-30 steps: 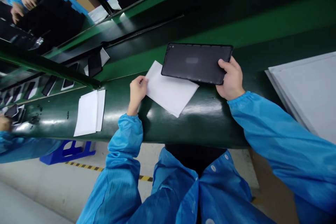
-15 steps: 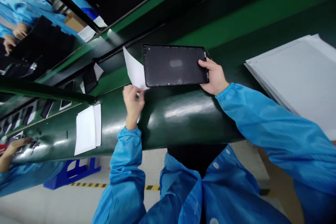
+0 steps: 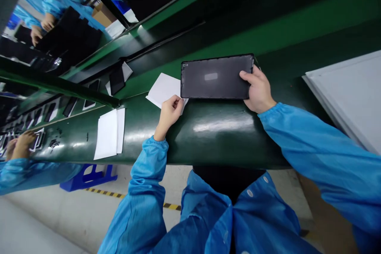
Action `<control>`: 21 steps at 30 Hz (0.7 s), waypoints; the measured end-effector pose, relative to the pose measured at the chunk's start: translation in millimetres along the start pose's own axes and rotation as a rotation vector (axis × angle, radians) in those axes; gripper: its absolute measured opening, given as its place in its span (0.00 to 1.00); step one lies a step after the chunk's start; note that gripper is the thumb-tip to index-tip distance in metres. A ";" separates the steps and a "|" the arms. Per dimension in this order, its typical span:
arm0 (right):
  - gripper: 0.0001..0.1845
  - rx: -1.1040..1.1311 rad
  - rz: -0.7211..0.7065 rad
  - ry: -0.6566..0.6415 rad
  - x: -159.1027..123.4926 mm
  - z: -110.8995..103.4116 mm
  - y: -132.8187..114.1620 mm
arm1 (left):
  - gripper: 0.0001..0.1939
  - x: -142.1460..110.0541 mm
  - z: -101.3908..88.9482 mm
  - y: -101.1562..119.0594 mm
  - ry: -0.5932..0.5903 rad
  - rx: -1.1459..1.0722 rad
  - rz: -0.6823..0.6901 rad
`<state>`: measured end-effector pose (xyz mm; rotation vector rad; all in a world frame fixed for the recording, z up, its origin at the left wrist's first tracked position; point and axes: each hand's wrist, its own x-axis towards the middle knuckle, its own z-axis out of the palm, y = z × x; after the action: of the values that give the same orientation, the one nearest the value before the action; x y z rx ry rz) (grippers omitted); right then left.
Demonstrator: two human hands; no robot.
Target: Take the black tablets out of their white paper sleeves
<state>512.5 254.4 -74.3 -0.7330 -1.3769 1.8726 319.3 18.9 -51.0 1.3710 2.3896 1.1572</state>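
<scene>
My right hand (image 3: 259,89) grips the right end of a black tablet back cover (image 3: 214,87), thumb on its inner face, fingers hidden underneath. The cover's inside faces up, with a pale rectangle near its middle. My left hand (image 3: 171,112) is closed at the cover's lower left corner, its fingers pinching the near edge of a white paper sheet (image 3: 164,87). That sheet lies nearly flat on the green bench, its right part hidden behind the cover.
A white paper stack (image 3: 107,135) lies on the green bench (image 3: 226,139) to the left, and a larger stack (image 3: 351,95) to the right. Dark panels on paper (image 3: 117,79) line the far left. A co-worker's hands (image 3: 22,143) are near small black parts (image 3: 54,143). A green bar (image 3: 59,85) crosses the left.
The white sheet, raised and slanted before, now lies flatter beside the cover. My left hand stays at its near edge. The whole view has shifted, so things sit further right.
</scene>
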 end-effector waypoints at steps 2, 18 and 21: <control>0.21 0.009 -0.012 0.009 -0.6 -0.1 1.0 | 0.15 0.4 1.7 -1.2 0.014 -0.075 -0.057; 0.16 -0.044 -0.087 -0.132 -17.5 9.3 16.5 | 0.24 0.5 11.2 6.9 0.270 -0.121 -0.149; 0.16 -0.064 -0.080 -0.163 -17.0 8.6 18.1 | 0.24 -1.6 11.6 8.7 0.256 -0.068 -0.150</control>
<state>512.6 232.3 -88.6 -0.5580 -1.5507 1.8669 331.5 26.5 -53.4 1.0581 2.5432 1.4324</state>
